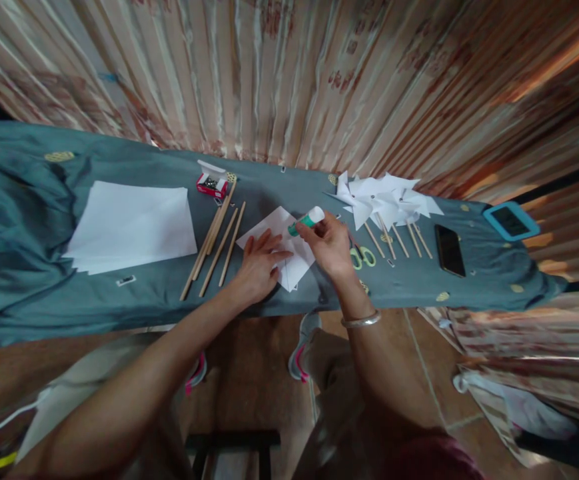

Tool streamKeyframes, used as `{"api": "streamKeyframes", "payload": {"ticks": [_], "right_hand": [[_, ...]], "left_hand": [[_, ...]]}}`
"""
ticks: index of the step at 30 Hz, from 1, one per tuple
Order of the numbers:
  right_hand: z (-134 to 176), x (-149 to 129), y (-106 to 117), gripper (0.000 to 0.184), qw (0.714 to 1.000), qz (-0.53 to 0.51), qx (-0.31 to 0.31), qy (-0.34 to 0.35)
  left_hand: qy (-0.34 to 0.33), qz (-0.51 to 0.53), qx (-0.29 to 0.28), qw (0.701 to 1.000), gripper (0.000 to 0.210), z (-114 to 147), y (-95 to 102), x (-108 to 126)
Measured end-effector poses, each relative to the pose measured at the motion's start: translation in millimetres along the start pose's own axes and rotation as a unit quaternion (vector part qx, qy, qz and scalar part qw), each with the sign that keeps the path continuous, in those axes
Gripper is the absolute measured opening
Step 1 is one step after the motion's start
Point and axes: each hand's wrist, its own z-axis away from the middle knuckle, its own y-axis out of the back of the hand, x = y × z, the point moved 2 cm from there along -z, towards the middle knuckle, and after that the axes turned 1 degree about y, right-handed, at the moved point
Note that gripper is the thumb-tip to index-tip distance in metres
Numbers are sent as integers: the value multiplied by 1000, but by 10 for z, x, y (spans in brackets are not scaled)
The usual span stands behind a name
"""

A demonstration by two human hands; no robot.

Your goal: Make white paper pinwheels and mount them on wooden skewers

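My right hand (333, 248) grips a green and white glue stick (307, 221), tilted over a white paper square (295, 268). Whether the stick's end touches the paper I cannot tell. On the left part of that square lies my left hand (259, 268), its fingers spread and holding nothing. The square is turned cornerwise and shows crease lines. Just right of my right hand is a pair of scissors with light green handles (364, 258), partly hidden by the hand.
Several wooden sticks (222, 247) lie left of my left hand, near a red box of small metal pieces (212, 181) and a stack of white paper (132, 227). Paper pinwheels on sticks (389, 198), a black phone (450, 250) and a blue-framed device (512, 221) are rightward.
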Motion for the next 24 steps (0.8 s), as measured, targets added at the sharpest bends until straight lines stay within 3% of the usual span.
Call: {"api": "streamKeyframes", "payload": {"ticks": [5,9,24], "right_hand": [[78,-67,25,17,993,106,22,35],[83,-51,18,16,991,124,-10,57],[72,7,-102,16,985,157,-53,38]], "left_hand": [[15,-3,-16,1000,50,17,15,23],[8,-1,-20,1000,48,35,29,32],[4,-15,-11,1000,49,52,-6,32]]}}
